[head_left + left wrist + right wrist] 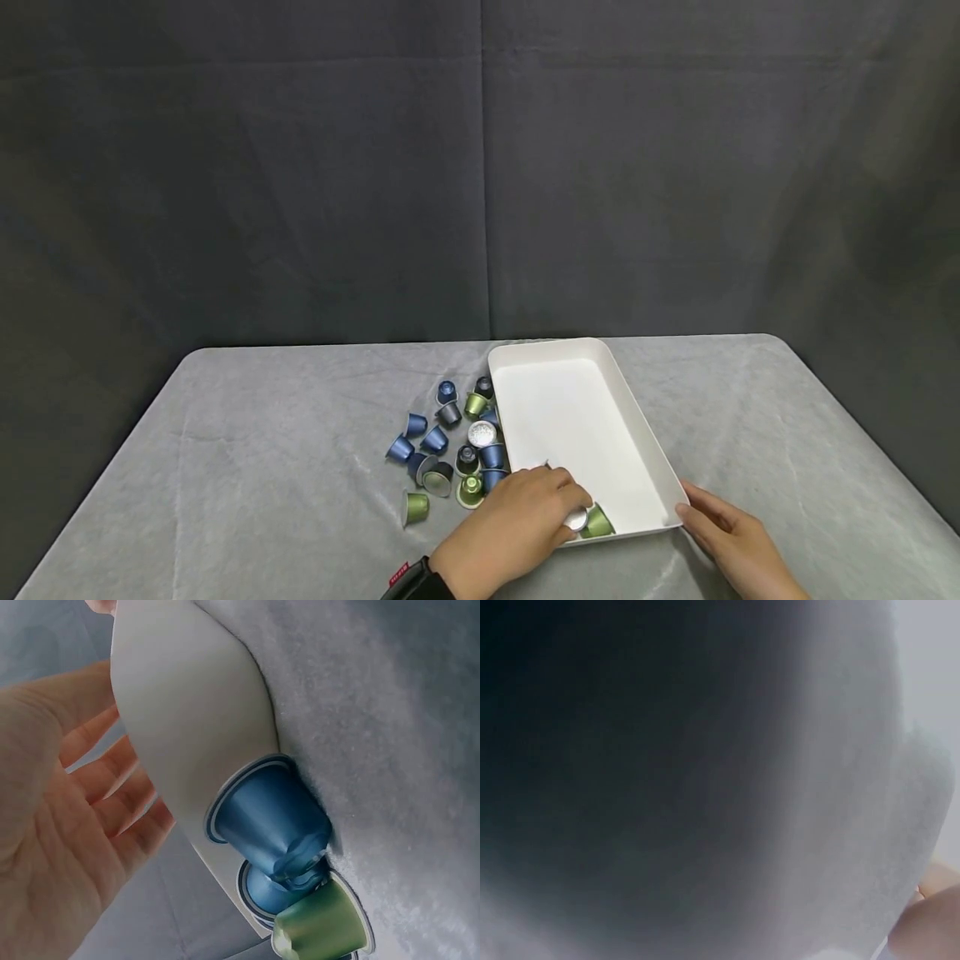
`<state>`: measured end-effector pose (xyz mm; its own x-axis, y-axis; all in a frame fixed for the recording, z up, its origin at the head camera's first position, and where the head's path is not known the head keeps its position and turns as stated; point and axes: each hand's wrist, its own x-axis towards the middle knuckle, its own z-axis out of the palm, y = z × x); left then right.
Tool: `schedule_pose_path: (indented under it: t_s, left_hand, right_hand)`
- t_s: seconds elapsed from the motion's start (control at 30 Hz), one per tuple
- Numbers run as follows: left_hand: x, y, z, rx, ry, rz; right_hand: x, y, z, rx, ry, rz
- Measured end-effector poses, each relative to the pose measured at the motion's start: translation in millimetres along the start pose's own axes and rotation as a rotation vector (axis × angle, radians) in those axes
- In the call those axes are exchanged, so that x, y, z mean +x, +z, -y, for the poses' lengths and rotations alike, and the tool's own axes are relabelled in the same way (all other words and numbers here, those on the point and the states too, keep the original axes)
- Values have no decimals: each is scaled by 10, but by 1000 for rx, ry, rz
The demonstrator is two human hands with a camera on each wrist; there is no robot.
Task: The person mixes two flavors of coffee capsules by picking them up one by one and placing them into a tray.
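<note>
My left hand [517, 521] reaches over the near left wall of a white tray [573, 404]. Its thumb and index finger curve about a silver-lidded coffee capsule [576, 521], low in the tray. Against that capsule lies a green capsule [597, 522] in the near corner. The left wrist view shows the palm [52, 847] facing the tray wall [187, 697], which hides the fingertips. At the near right corner my right hand [731, 537] pinches the tray, thumb on the rim. Only blurred dark shapes and a bit of finger [930, 922] show in the right wrist view.
Several blue, green and dark capsules lie scattered left of the tray, including a lone green capsule [416, 507] near the front. Blue capsules [274, 814] lean close to the tray's outer wall. A grey cloth [285, 467] covers the table; a dark curtain [337, 183] hangs behind.
</note>
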<state>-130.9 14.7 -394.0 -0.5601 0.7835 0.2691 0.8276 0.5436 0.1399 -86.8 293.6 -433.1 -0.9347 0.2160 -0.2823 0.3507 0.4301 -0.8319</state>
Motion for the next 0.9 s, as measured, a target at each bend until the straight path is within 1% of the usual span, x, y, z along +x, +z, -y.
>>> schedule_pose_path:
  t_s: [0.2,0.4,0.6,0.77,0.9]
  left_hand:
    - [-1,-5,19,-30,-1,19]
    - [-6,-18,12,-47,-30,38]
    - [-16,-12,22,-60,-46,32]
    - [-28,-32,30,-72,-73,54]
    - [-27,-47,50,-82,-80,66]
  right_hand:
    - [0,0,8,-2,2,3]
    - [10,-4,23,-23,14,8]
    - [13,-9,26,-31,20,12]
    - [6,-15,20,-40,12,7]
    - [7,-16,20,-28,11,14]
